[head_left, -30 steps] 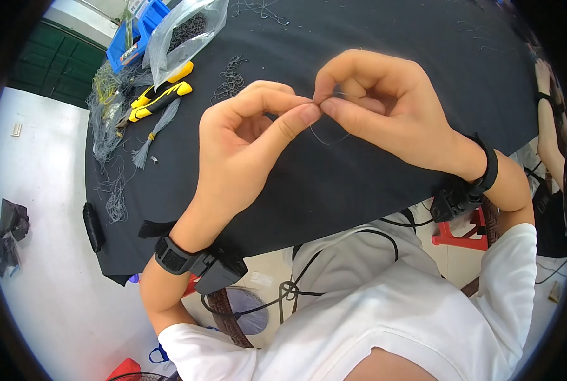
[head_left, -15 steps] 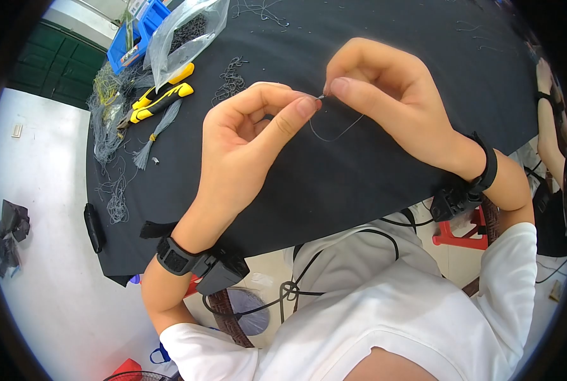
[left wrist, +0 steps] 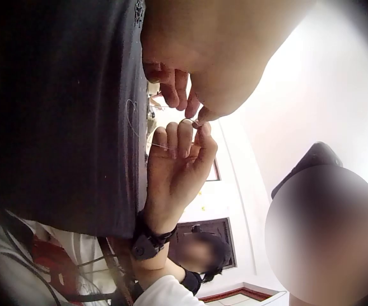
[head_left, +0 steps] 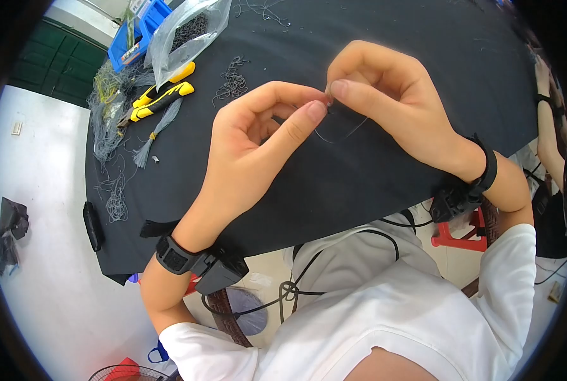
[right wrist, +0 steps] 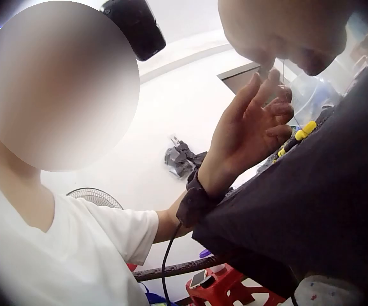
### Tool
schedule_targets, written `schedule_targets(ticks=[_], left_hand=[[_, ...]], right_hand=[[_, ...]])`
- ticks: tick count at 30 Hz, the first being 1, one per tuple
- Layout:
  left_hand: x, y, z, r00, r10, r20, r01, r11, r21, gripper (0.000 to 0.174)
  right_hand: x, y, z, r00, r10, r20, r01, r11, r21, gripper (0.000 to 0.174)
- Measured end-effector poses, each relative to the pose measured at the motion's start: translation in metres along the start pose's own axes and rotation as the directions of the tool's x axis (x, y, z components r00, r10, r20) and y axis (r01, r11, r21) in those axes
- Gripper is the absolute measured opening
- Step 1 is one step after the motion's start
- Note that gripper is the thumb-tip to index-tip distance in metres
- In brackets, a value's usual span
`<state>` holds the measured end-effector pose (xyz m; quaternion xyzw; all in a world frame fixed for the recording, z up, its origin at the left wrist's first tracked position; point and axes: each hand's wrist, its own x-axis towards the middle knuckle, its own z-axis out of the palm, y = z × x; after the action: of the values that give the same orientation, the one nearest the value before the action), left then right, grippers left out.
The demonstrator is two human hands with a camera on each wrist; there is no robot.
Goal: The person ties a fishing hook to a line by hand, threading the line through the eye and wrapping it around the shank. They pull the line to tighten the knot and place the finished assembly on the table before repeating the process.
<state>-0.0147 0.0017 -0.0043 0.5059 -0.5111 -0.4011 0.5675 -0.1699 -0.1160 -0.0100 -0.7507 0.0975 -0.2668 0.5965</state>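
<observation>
Both hands meet above the black cloth [head_left: 334, 184] in the head view. The left hand [head_left: 248, 146] pinches a tiny dark piece between thumb and index fingertip. Close against it, the right hand [head_left: 397, 101] has its thumb and index finger together at the same spot. A thin clear line [head_left: 357, 127] loops below the fingertips; the left wrist view also shows the line [left wrist: 132, 121] over the dark cloth. Exactly how the line joins the small piece is hidden by the fingers.
Yellow-black pliers [head_left: 163, 101], a tied bundle of line [head_left: 149, 146], a blue bin [head_left: 129, 44] and a clear bag [head_left: 188, 38] of dark pieces lie at the upper left. Small dark pieces [head_left: 232, 82] sit behind the left hand. Another person's arm [head_left: 547, 136] is at the far right.
The left hand has moved slightly right. The right hand's fingertips drew back up and right, then came close to the left fingertips again. The line's loop has changed shape.
</observation>
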Motion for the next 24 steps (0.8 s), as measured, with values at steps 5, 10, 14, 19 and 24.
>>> schedule_targets(ticks=[5, 10, 14, 19, 24], left_hand=[[0.000, -0.002, -0.002, 1.000, -0.018, -0.018, 0.019, 0.997, 0.069, 0.017], [-0.001, -0.005, -0.004, 0.998, -0.057, -0.007, 0.057, 0.993, 0.105, 0.015], [-0.001, -0.004, -0.004, 1.000, 0.005, 0.006, -0.005, 0.997, 0.075, 0.009], [-0.002, -0.002, -0.004, 0.999, 0.006, 0.053, -0.010, 0.997, 0.080, 0.006], [-0.005, 0.005, -0.001, 0.995, 0.062, -0.071, -0.056, 0.995, 0.084, 0.004]], right_hand=[[0.000, 0.002, 0.001, 1.000, -0.024, -0.009, 0.024, 1.000, -0.005, 0.009], [0.001, 0.006, 0.004, 0.994, -0.109, -0.032, 0.107, 0.993, -0.047, 0.009], [-0.003, -0.009, 0.006, 0.998, -0.055, -0.036, 0.048, 0.987, -0.154, 0.008], [-0.006, -0.016, 0.001, 0.998, -0.035, 0.046, 0.039, 0.994, -0.106, 0.006], [0.005, -0.037, -0.017, 0.982, -0.023, 0.189, 0.085, 0.940, -0.329, 0.009]])
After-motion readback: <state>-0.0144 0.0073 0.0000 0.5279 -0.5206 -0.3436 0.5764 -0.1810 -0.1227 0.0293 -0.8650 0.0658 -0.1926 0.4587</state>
